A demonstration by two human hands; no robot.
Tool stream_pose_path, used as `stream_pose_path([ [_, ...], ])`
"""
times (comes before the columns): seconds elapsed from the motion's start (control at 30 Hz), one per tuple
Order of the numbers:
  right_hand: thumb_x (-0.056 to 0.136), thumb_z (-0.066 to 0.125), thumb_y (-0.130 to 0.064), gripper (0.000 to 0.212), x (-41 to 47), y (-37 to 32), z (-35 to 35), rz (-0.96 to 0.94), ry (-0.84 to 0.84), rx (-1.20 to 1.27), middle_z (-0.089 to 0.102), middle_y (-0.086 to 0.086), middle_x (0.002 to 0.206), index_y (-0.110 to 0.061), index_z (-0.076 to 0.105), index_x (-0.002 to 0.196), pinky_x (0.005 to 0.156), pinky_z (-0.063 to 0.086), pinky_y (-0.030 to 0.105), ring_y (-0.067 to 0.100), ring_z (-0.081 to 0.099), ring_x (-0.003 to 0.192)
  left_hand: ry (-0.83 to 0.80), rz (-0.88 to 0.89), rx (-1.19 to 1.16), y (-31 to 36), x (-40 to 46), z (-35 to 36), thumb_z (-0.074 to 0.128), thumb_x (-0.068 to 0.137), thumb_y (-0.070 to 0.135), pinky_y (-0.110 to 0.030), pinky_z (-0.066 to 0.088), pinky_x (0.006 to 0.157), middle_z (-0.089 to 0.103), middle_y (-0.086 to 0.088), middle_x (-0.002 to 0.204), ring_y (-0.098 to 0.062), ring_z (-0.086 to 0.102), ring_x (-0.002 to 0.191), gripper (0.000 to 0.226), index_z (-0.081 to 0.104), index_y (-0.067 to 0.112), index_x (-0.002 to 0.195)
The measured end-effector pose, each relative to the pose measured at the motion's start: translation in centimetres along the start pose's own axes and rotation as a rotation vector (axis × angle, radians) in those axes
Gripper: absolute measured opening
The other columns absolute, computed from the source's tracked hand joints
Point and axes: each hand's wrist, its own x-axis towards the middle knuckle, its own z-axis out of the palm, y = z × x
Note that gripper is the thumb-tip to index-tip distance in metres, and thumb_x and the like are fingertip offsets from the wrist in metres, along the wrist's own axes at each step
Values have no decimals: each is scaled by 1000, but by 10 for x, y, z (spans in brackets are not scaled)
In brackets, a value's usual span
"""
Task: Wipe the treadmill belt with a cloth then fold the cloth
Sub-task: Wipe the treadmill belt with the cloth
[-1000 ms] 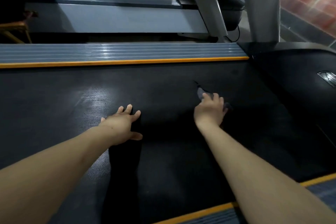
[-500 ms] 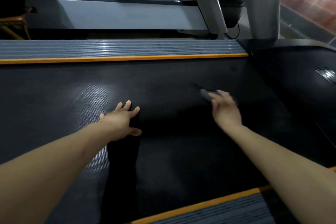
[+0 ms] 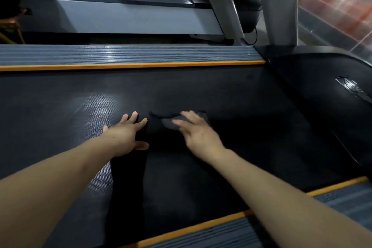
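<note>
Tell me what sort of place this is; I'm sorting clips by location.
Most likely a gym. The hands work on a black treadmill belt edged by ribbed side rails with orange trim, and a second treadmill stands alongside, its grey uprights rising at the top.
</note>
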Motion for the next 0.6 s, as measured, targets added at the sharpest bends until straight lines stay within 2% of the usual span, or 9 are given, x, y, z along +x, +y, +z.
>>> stream_pose_path([
  [0.07, 98, 53, -24, 33, -10, 49, -20, 91, 100, -44, 52, 4, 146, -29, 65, 128, 118, 30, 35, 28, 44, 138, 9, 11, -5, 0, -1, 1, 66, 87, 63, -74, 14, 115, -14, 9, 169, -17, -14, 155, 96, 6, 44, 160],
  [0.13, 102, 49, -23, 33, -18, 85, -45, 331, 163, -38, 47, 4, 150, -30, 62, 131, 119, 25, 31, 26, 37, 143, 15, 16, -9, 0, -1, 1, 66, 87, 62, -74, 13, 115, -14, 9, 169, -18, -14, 155, 96, 6, 44, 160],
  [0.23, 105, 37, -30, 38, -12, 91, -51, 674, 150, -88, 30, -2, 160, -34, 50, 141, 121, 19, 40, 20, 19, 150, 13, 16, -26, 1, -3, 0, 67, 88, 60, -74, 11, 114, -15, 9, 169, -18, -15, 155, 95, 7, 43, 160],
  [0.3, 104, 34, -30, 41, 2, 64, -36, 757, 134, -169, 27, -2, 160, -35, 46, 143, 119, 20, 48, 23, 18, 149, 10, 16, -31, 2, -3, 1, 67, 88, 59, -74, 11, 114, -16, 10, 169, -18, -16, 155, 95, 6, 43, 160],
  [0.33, 103, 34, -29, 42, 8, 44, -24, 726, 128, -193, 30, 0, 158, -36, 47, 142, 117, 23, 50, 25, 22, 147, 11, 15, -30, 2, -3, 1, 67, 89, 59, -75, 11, 114, -16, 10, 169, -18, -16, 155, 95, 6, 43, 160],
  [0.4, 98, 39, -27, 40, 14, 0, 3, 541, 132, -212, 39, 1, 148, -36, 51, 135, 112, 28, 50, 27, 32, 141, 14, 13, -28, 3, -5, -1, 66, 89, 59, -74, 11, 114, -15, 10, 169, -18, -15, 155, 94, 6, 43, 160],
  [0.47, 99, 42, -28, 40, 6, -39, 25, 322, 72, -141, 37, -1, 152, -36, 51, 137, 118, 23, 50, 25, 28, 146, 32, 9, -28, 3, -9, 0, 65, 90, 60, -71, 11, 116, -12, 9, 169, -17, -13, 156, 93, 7, 42, 160],
  [0.53, 102, 43, -31, 40, -2, -48, 28, 151, -24, -52, 31, -4, 159, -36, 49, 141, 123, 14, 45, 20, 20, 151, 80, 22, -18, 2, -16, 4, 62, 91, 61, -66, 12, 119, -7, 9, 170, -18, -8, 156, 89, 12, 39, 161],
  [0.6, 100, 43, -35, 39, -13, -28, 12, 28, -34, -34, 37, -4, 156, -37, 55, 138, 122, 21, 40, 19, 28, 148, 178, 38, -25, 2, -26, 9, 59, 93, 60, -59, 18, 122, 3, 8, 170, -18, 0, 157, 80, 21, 36, 160],
])
